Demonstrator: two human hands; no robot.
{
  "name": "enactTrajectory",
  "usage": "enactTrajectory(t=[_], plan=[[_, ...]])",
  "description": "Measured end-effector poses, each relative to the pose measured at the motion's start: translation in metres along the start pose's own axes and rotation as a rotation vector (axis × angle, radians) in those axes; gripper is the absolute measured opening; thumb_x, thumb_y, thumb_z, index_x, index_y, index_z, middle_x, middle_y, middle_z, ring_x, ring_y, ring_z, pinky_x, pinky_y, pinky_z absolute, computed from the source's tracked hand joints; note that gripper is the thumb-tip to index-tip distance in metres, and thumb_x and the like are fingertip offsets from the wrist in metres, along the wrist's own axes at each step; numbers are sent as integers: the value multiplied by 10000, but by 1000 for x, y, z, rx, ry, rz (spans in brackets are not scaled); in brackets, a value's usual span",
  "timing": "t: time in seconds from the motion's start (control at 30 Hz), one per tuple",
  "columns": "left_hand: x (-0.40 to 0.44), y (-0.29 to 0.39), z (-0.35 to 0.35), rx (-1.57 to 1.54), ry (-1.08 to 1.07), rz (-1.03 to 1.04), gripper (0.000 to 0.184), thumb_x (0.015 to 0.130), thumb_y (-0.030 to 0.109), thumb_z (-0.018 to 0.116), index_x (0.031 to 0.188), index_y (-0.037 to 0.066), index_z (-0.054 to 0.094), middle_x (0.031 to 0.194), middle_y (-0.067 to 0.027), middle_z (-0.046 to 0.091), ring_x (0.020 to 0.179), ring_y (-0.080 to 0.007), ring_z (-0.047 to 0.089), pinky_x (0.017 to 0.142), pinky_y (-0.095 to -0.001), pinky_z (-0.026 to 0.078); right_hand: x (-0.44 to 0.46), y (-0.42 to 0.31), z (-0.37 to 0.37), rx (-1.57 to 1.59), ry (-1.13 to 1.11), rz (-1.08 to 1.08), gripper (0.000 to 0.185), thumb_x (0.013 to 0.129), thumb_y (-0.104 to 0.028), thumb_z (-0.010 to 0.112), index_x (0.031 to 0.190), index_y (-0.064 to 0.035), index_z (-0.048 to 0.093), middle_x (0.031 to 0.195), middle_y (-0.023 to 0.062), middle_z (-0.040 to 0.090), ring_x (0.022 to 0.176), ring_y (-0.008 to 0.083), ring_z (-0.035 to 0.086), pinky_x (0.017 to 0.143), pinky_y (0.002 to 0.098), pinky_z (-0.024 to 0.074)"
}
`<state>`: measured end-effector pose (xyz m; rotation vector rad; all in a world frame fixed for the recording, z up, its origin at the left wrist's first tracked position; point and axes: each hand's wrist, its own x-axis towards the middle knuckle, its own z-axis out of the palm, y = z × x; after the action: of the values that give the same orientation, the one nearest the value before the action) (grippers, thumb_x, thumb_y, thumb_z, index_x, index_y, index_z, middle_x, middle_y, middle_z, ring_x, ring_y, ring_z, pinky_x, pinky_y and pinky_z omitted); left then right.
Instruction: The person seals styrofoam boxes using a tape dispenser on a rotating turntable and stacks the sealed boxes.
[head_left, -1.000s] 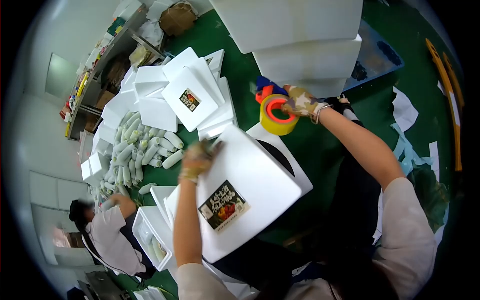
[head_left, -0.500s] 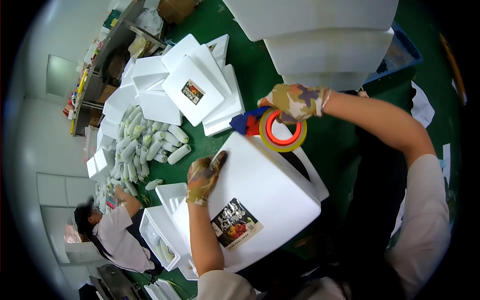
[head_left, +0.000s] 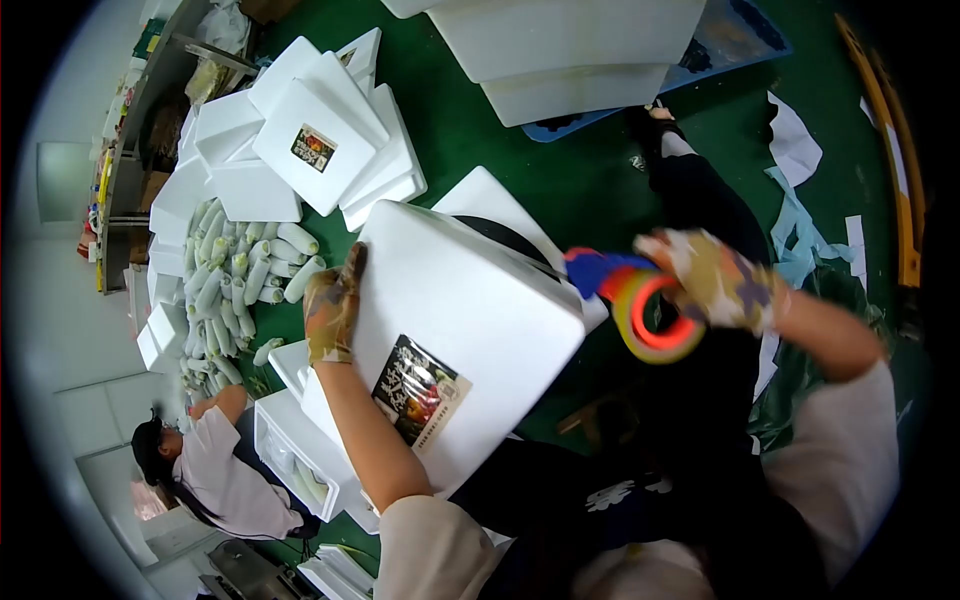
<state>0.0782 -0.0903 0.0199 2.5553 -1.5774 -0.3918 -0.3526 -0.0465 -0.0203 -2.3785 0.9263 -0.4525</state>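
Note:
A white foam box with a printed label lies tilted in front of me. My left hand, in a camouflage-pattern glove, rests flat along its left edge with the fingers stretched out. Off the box's right corner, my right hand, gloved alike and blurred by motion, is wrapped round a tape dispenser with blue and red parts. A yellowish tape roll with an orange core hangs from it. Whether tape stretches to the box, I cannot tell.
Several white foam lids lie stacked beyond a heap of pale wrapped vegetables. At left a person in a cap works near an open foam box. Large white boxes stand on a blue tray.
My right hand has moved the tape dispenser from the box's far corner down and to the right, off the box. The left hand stays on its edge. The view has shifted.

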Motion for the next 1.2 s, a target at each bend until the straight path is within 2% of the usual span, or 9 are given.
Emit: enactTrajectory(t=[0.1,0.27,0.37,0.43,0.5,0.63,0.9,0.97,1.2], plan=[[2,-19,8,-75,131,11,797,803,691,470,803,-80,670,782,-287,621,742,-422,589,745,-438,450,-34,-55,5,57,-194,437,655,695,-78,631,1299,-14,388,966,251,559,816,394,599,697,450,492],[-12,-28,5,-16,234,-186,819,811,724,402,818,-48,676,797,-260,635,796,-419,583,802,-435,445,-5,-71,58,26,227,323,589,751,-32,596,1293,47,380,1038,271,549,935,433,553,803,456,465],[-65,-46,25,-58,626,271,472,850,326,641,1196,18,555,1208,-247,546,1030,-379,553,887,-408,439,54,-46,47,23,155,311,577,773,-38,591,1306,42,384,995,254,568,920,416,567,805,446,466],[-124,-57,43,-556,159,509,782,726,10,727,1390,3,314,1387,-187,409,1246,-321,424,1025,-381,364,105,-28,33,-18,37,300,615,767,-43,592,1338,20,374,989,237,596,919,377,592,813,411,478],[-217,-4,11,105,-78,775,890,701,348,766,1408,45,319,1478,-211,241,1369,-354,240,1104,-486,200,154,-21,30,-37,12,251,677,745,-32,596,1375,-2,351,1028,222,618,930,331,618,804,366,496],[-224,36,6,219,-118,854,951,664,571,712,1407,102,349,1475,-226,228,1356,-444,203,1108,-534,140,234,-10,17,-106,-255,206,700,730,-32,581,1392,-36,355,1110,194,620,966,315,627,769,322,507],[-221,53,13,210,-49,807,937,699,575,667,1406,57,337,1463,-244,244,1355,-438,216,1111,-529,129,98,-4,-24,8,-437,21,605,766,-45,602,1338,-54,402,735,107,577,561,216,569,542,301,462],[-219,62,17,220,-17,768,929,728,560,652,1418,45,303,1471,-254,219,1360,-439,202,1113,-526,115,29,-4,-34,29,-441,90,685,729,-74,644,1362,-54,383,928,170,565,818,325,585,715,384,466],[-141,126,59,247,221,545,843,830,558,539,1437,45,260,1477,-246,231,1377,-380,215,1099,-508,172,-108,-13,-16,43,-34,150,606,667,-26,636,1245,41,467,969,233,593,901,397,580,785,415,477]])
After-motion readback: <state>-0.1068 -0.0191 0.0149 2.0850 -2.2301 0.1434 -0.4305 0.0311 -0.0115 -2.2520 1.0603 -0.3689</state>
